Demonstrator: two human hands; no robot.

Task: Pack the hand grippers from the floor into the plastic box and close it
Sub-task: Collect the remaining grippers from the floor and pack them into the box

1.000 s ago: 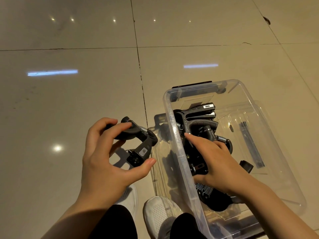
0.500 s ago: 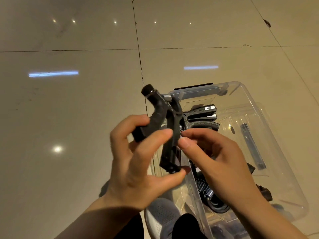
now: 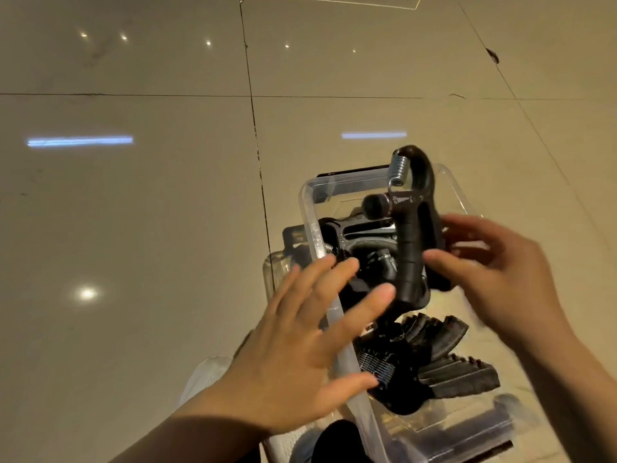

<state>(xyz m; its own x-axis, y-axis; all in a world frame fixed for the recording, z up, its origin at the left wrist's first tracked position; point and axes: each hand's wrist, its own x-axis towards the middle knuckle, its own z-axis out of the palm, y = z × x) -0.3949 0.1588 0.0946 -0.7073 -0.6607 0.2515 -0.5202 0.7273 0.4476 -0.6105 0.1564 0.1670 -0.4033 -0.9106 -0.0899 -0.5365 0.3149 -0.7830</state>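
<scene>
My right hand [image 3: 497, 275] grips a black hand gripper [image 3: 412, 225] with a silver spring on top, holding it upright over the clear plastic box [image 3: 309, 202]. My left hand [image 3: 300, 349] hovers with fingers spread over the box's left wall, its fingertips close to the gripper's lower end. Several other black hand grippers [image 3: 444, 359] lie inside the box, some with ribbed handles. The clear lid [image 3: 277, 272] lies under the box, sticking out at its left.
Glossy beige floor tiles [image 3: 133, 228] with dark grout lines surround the box. My white shoe [image 3: 203, 375] and dark trouser knee [image 3: 337, 439] show at the bottom beside the box's near end.
The gripper passed from my left hand to my right and moved rightward over the box. My left hand let go and spread open.
</scene>
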